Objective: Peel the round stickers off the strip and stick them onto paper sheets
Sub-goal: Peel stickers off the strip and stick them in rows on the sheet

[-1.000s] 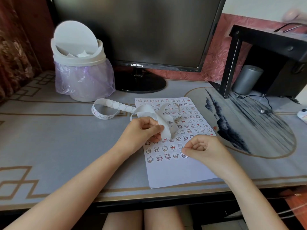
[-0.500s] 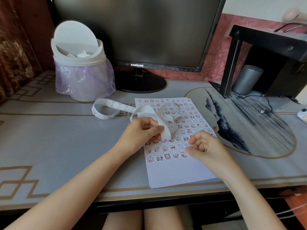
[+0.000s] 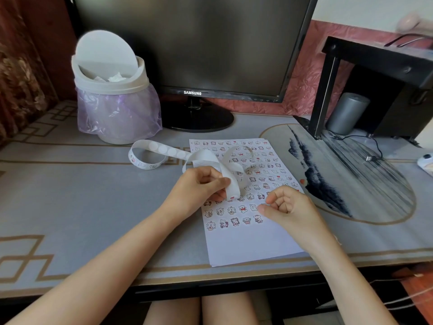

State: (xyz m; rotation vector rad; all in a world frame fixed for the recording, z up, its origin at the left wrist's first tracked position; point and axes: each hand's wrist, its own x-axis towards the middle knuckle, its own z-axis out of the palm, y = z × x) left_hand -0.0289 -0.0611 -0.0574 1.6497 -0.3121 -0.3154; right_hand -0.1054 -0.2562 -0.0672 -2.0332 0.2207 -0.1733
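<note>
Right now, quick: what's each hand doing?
Left hand: pinching the strip.
Right hand: fingers curled, nothing visible in it.

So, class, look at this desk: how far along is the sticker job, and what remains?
Done: rows of stickers cover most of the sheet, from the far edge down. In hand: the left hand grips the strip; the right hand hovers curled over the nearest rows, apparently empty. Left: the sheet's near part is bare, and the strip's loop shows more stickers.

L hand point(image 3: 195, 190) + R hand point(image 3: 289, 208) bare | forearms bare to frame edge | knees bare
</note>
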